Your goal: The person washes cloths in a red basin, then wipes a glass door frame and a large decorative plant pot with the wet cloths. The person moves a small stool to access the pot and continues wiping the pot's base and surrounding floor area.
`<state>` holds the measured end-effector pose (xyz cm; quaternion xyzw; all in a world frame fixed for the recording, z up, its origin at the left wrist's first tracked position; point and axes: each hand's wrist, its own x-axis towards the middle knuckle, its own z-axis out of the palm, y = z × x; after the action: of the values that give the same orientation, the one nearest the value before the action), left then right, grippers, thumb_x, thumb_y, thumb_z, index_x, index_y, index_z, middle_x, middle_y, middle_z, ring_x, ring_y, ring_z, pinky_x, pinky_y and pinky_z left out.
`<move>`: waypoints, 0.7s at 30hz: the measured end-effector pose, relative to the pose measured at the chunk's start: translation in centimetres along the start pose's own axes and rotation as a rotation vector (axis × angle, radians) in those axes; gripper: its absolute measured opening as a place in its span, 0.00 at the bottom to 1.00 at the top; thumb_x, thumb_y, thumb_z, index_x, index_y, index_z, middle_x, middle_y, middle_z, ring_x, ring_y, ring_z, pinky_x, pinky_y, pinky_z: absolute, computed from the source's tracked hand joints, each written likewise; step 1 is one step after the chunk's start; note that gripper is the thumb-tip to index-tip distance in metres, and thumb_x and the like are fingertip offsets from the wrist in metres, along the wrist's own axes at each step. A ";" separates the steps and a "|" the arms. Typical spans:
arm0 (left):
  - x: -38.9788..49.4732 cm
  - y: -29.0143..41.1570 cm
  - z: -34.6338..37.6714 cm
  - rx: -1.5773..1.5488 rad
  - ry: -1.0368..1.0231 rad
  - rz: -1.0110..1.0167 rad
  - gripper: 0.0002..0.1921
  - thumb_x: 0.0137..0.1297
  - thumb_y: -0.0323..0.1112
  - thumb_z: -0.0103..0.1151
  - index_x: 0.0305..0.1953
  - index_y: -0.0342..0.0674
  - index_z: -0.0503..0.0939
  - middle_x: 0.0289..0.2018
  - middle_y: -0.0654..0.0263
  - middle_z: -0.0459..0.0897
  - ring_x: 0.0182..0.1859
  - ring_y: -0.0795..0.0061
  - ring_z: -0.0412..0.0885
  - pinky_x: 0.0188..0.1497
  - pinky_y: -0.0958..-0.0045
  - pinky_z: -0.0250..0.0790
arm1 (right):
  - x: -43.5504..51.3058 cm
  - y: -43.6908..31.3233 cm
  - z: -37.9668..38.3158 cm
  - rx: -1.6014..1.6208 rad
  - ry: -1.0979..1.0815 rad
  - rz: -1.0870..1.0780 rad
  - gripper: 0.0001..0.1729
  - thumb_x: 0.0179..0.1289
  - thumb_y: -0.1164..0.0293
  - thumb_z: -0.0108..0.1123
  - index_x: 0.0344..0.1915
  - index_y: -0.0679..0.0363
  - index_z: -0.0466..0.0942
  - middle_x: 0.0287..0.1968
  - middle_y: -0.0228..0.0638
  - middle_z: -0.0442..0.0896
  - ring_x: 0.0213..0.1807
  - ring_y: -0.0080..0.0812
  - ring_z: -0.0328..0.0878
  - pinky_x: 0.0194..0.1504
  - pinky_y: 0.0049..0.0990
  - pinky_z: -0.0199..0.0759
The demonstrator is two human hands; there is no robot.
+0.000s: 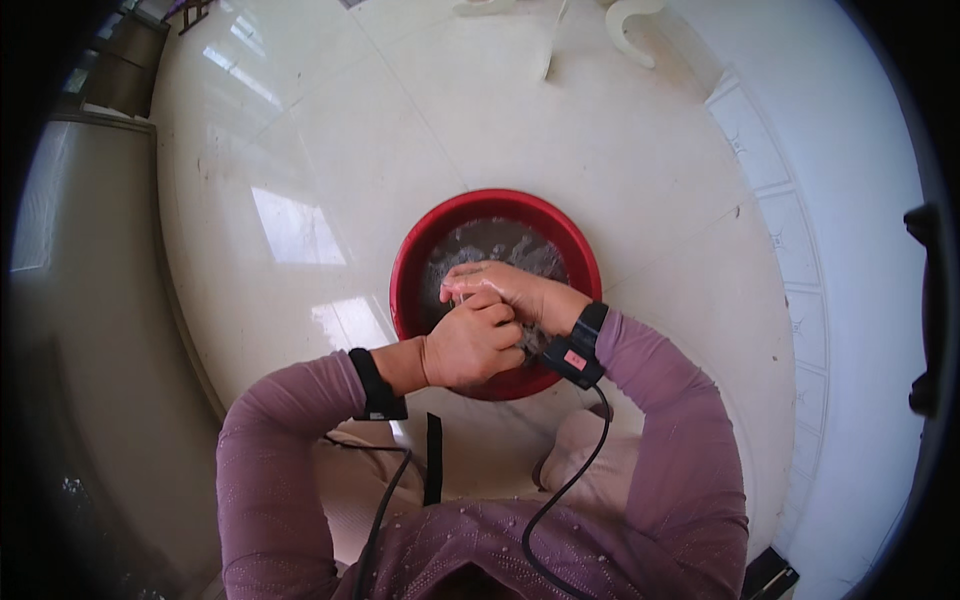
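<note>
A round red basin [403,285] rests on the floor in front of me, between my feet. Murky grey water [480,236] fills its lower part, with paler patches of froth or soaked material in it. Over the basin my hands meet. My left hand [476,341] is curled, knuckles up, against the palm side of my right hand [517,289]. My right hand looks wet, its fingers stretched to the left above the left one. A small shiny bit shows between them, too hidden to name; whether either hand grips it cannot be seen.
Glossy pale floor tiles [487,135] surround the basin. A brown panel of furniture [112,300] stands along the left. Cream curved furniture legs [626,34] reach in at the top. On the right runs a white wall [847,187] with a tiled skirting. Black cables [574,487] hang from both wrist straps.
</note>
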<state>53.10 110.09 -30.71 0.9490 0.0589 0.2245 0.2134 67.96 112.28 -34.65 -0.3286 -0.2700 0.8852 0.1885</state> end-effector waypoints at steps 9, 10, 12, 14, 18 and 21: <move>0.3 1.7 2.3 -0.063 -0.117 0.080 0.05 0.41 0.41 0.55 0.22 0.51 0.75 0.28 0.73 0.73 0.36 0.69 0.72 0.46 0.65 0.65 | 1.7 2.6 -0.5 -0.205 -0.106 0.253 0.10 0.65 0.64 0.55 0.33 0.59 0.77 0.31 0.26 0.76 0.34 0.18 0.69 0.37 0.20 0.65; 0.3 1.7 2.4 -0.079 -0.136 0.092 0.05 0.42 0.41 0.55 0.22 0.51 0.75 0.28 0.73 0.73 0.37 0.69 0.72 0.46 0.65 0.65 | 1.8 3.2 -0.5 -0.212 -0.098 0.238 0.11 0.64 0.66 0.54 0.29 0.60 0.78 0.28 0.27 0.75 0.31 0.21 0.69 0.34 0.21 0.64; 0.1 1.7 2.9 -0.105 -0.171 0.103 0.05 0.44 0.41 0.55 0.23 0.51 0.74 0.27 0.73 0.74 0.37 0.69 0.72 0.46 0.65 0.65 | 2.4 4.3 -0.8 -0.243 -0.097 0.240 0.12 0.64 0.66 0.54 0.29 0.61 0.78 0.28 0.28 0.76 0.31 0.22 0.69 0.35 0.21 0.64; -0.1 1.8 3.5 -0.124 -0.209 0.137 0.05 0.45 0.41 0.55 0.23 0.51 0.74 0.28 0.73 0.75 0.37 0.68 0.73 0.47 0.65 0.65 | 2.6 5.6 -1.0 -0.292 -0.100 0.215 0.12 0.64 0.68 0.53 0.28 0.63 0.79 0.28 0.30 0.78 0.31 0.24 0.71 0.36 0.23 0.66; -0.3 1.8 4.6 -0.161 -0.303 0.169 0.06 0.46 0.41 0.54 0.23 0.49 0.73 0.29 0.71 0.76 0.39 0.68 0.73 0.48 0.63 0.65 | 3.0 7.4 -1.4 -0.452 -0.068 0.238 0.11 0.64 0.67 0.55 0.29 0.62 0.79 0.27 0.29 0.77 0.31 0.24 0.72 0.35 0.24 0.67; -0.5 0.4 4.7 -0.194 -0.317 0.156 0.06 0.45 0.40 0.55 0.24 0.47 0.74 0.29 0.68 0.76 0.39 0.66 0.75 0.45 0.63 0.67 | 3.4 7.1 -2.3 -0.356 0.118 0.254 0.11 0.64 0.67 0.55 0.31 0.62 0.79 0.27 0.30 0.78 0.30 0.24 0.72 0.34 0.25 0.68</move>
<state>54.75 107.89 -34.54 0.9492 -0.0712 0.0928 0.2922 65.96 109.24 -42.02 -0.4394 -0.3668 0.8195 0.0301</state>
